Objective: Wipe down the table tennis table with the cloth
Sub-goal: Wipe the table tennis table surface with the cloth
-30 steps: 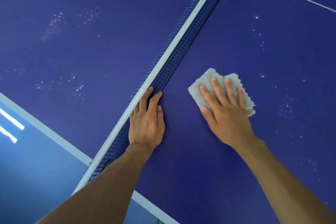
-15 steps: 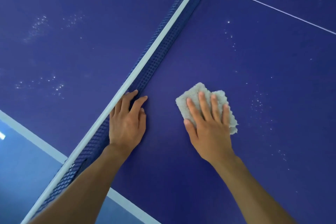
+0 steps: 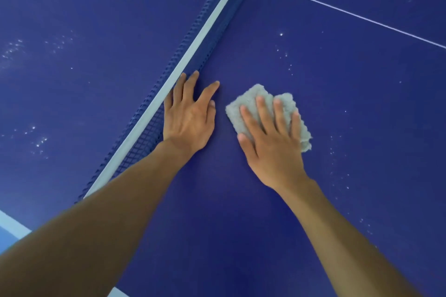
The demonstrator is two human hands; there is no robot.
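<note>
A dark blue table tennis table (image 3: 337, 103) fills the view. A folded grey-white fluffy cloth (image 3: 251, 101) lies flat on it, right of the net. My right hand (image 3: 272, 142) presses on the cloth with straight, spread fingers and covers most of it. Just left of the cloth, my left hand (image 3: 190, 116) rests flat on the table with its fingers straight, its outer edge against the net's foot.
The blue mesh net with a white top band (image 3: 205, 29) runs diagonally from lower left to the top centre. White specks (image 3: 337, 159) dot the surface right of the cloth and beyond the net. A thin white centre line (image 3: 362, 17) crosses the upper right.
My right hand has slid the cloth toward me and leftward, closer to the left hand. The left hand has stayed by the net, its fingers now more spread.
</note>
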